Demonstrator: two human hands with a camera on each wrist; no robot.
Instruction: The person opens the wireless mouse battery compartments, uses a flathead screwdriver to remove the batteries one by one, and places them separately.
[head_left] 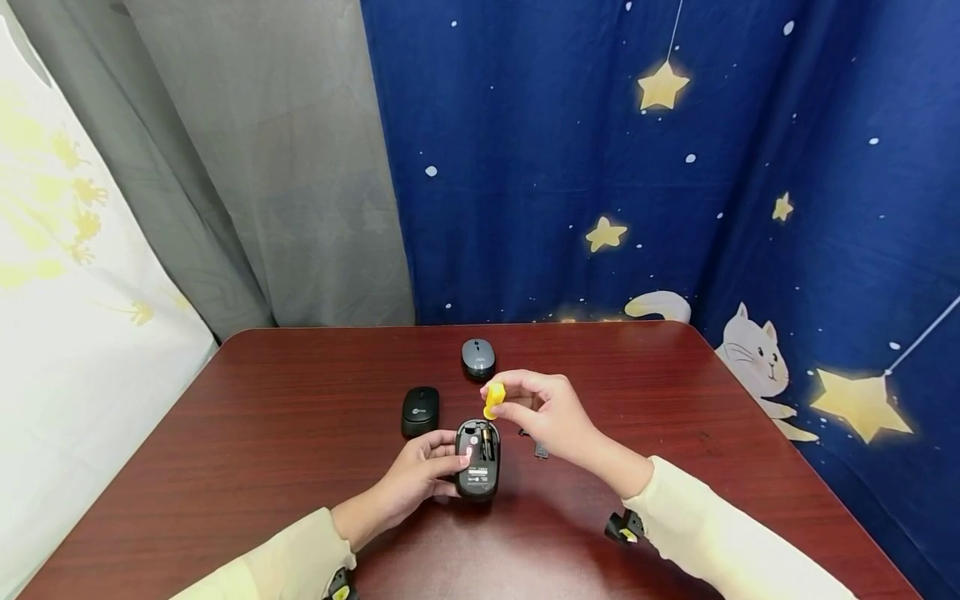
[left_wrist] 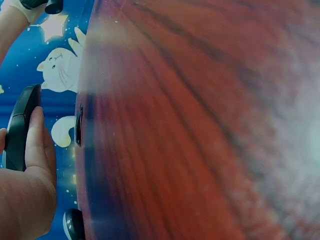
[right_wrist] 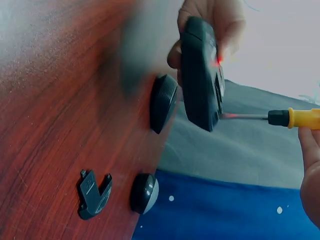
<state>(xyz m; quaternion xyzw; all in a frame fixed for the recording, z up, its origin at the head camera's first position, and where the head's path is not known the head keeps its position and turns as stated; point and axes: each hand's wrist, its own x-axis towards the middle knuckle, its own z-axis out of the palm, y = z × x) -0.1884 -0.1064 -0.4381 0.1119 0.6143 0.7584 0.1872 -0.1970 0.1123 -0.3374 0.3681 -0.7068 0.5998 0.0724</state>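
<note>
My left hand holds a black computer mouse above the table, its underside facing up. The mouse's battery compartment is uncovered, and a battery lies in it. In my right hand, thumb and fingers pinch the yellow handle of a screwdriver. The right wrist view shows the screwdriver's thin metal shaft reaching to one end of the mouse's underside, a red glow near the tip. The mouse's dark battery cover lies on the table, partly hidden behind my right hand in the head view.
A second black mouse sits left of the held one on the brown table. Farther back is a grey mouse. A blue star-patterned curtain and a grey curtain hang behind the table's far edge.
</note>
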